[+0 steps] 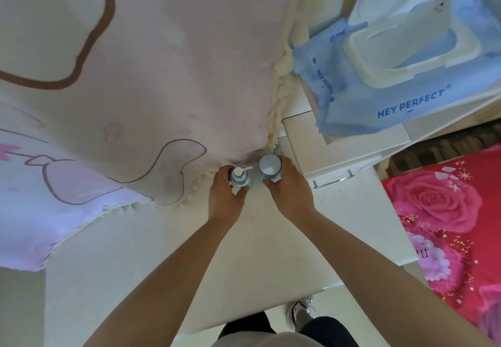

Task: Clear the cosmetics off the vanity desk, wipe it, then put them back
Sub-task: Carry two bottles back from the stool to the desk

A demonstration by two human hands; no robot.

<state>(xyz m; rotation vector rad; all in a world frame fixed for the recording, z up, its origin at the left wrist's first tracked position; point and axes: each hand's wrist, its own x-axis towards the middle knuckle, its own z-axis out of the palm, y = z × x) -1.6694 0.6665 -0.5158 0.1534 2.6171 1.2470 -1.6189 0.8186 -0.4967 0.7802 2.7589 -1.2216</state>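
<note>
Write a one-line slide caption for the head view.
Left hand grips blue pump bottle, right hand grips blue round-lidded container, at white vanity desk.

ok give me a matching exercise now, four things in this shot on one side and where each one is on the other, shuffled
Things
1. pump bottle
2. round-capped bottle
3. blue wipes pack
4. rose-print fabric

Places
A. on the white drawer unit, upper right
B. gripped by the left hand
C. at the right edge, beside the desk
D. gripped by the right hand

Pairs: 1-B, 2-D, 3-A, 4-C
</note>
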